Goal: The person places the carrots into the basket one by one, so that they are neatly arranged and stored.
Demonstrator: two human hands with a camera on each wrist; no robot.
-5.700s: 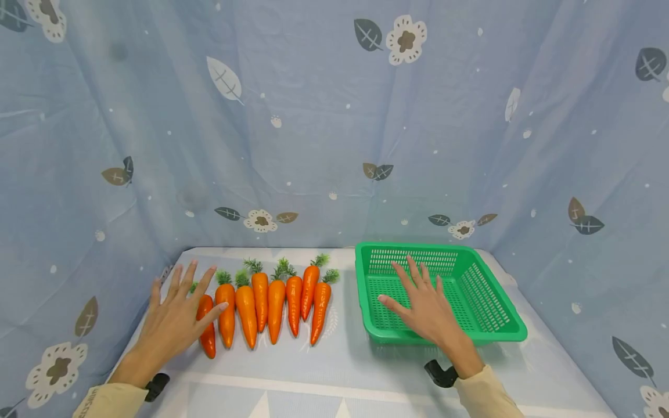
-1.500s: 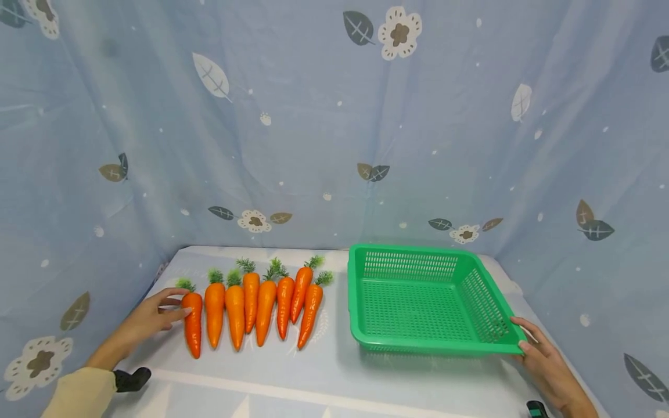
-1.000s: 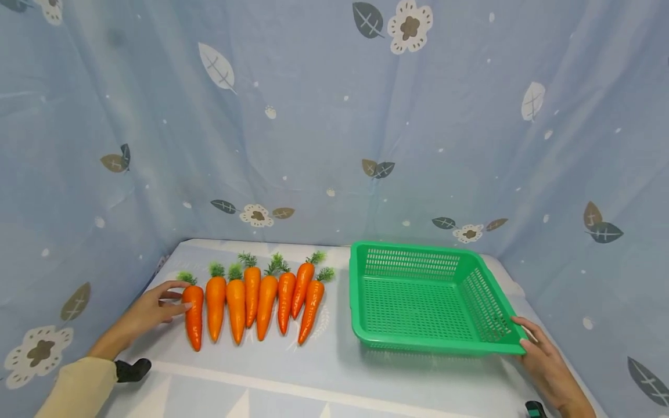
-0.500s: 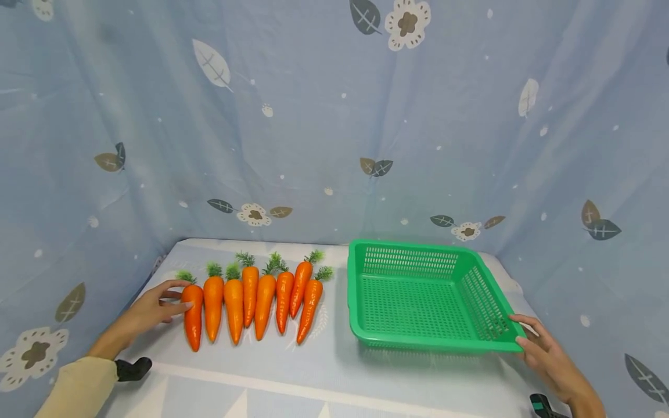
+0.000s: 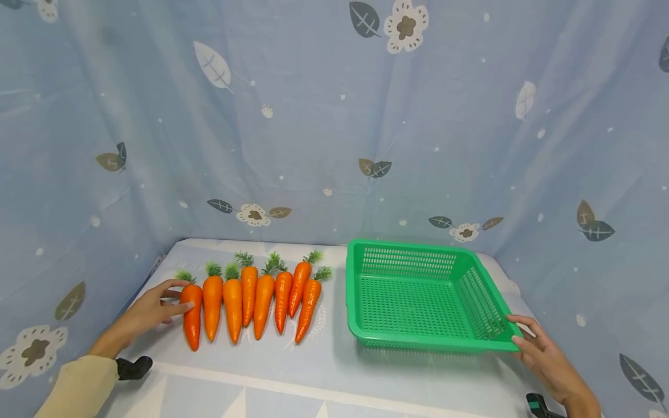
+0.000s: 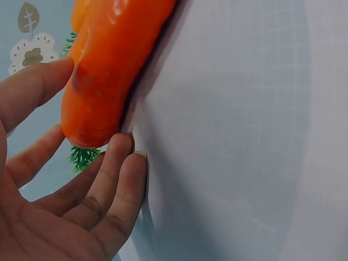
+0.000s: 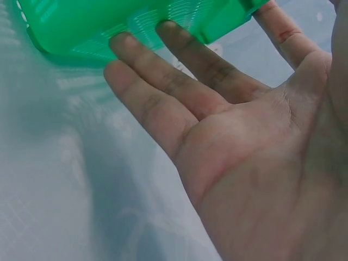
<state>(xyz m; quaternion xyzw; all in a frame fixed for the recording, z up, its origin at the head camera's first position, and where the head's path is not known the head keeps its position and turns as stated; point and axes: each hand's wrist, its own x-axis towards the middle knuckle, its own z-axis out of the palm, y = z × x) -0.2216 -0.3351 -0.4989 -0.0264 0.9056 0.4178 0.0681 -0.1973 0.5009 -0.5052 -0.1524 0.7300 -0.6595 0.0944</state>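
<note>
Orange carrots lie in a row at nine o'clock on the table, and the left hand touches the leftmost carrot with loosely spread, nearly straight fingers, not gripping it. At three o'clock the right hand rests straight fingers against the green basket at its near right corner.

Staged booth — floral curtain backdrop
</note>
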